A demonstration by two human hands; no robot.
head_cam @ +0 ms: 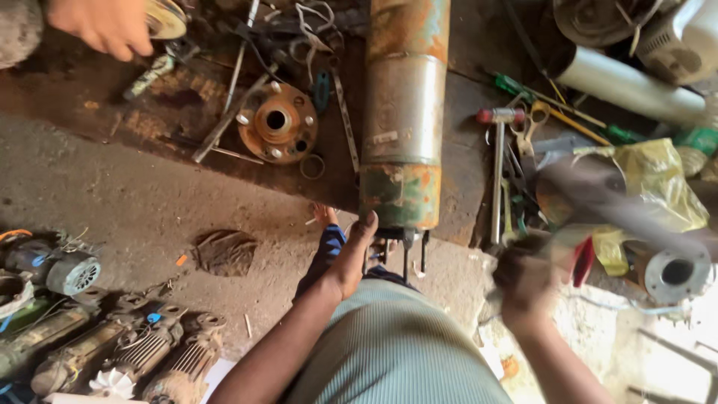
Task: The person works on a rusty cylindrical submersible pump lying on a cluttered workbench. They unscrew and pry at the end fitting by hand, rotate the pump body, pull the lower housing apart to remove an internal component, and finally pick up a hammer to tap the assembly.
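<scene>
A person is looking down at their own two hands over a cluttered workshop bench. A long cylindrical submersible pump motor (pixel 404 112), rusty orange and green at the ends with a bare steel band in the middle, is lying lengthwise on the stained wooden bench top (pixel 149 112), its near end overhanging the edge toward the person so that the studs and shaft stub (pixel 404 251) under it are hanging free and within reach.

The left hand (pixel 351 258) is resting against the motor's near end, thumb raised along the green casing and fingers spread rather than closed round anything; it appears to be steadying the cylinder so it is not rolling or sliding.

The right hand (pixel 527 280) is blurring with motion. It is wrapped shut around the handle of a heavy tool (pixel 598 194), probably a hammer, whose dark head is smearing across the view to the right of the motor.

On the bench, a rusty round flange (pixel 277 122) with bolt holes is sitting left of the motor, with a loose ring (pixel 312 166) near it. A hammer with a steel shaft (pixel 498 172), pliers (pixel 532 123) and screwdrivers (pixel 568 112) are lying to the right, close to the working hand. A yellow plastic bag (pixel 662 183) is crumpled beyond them.

Another person's hand (pixel 105 26) is reaching in at the top left. Old electric motors (pixel 127 352) are lined up on the concrete floor (pixel 134 217) below.
</scene>
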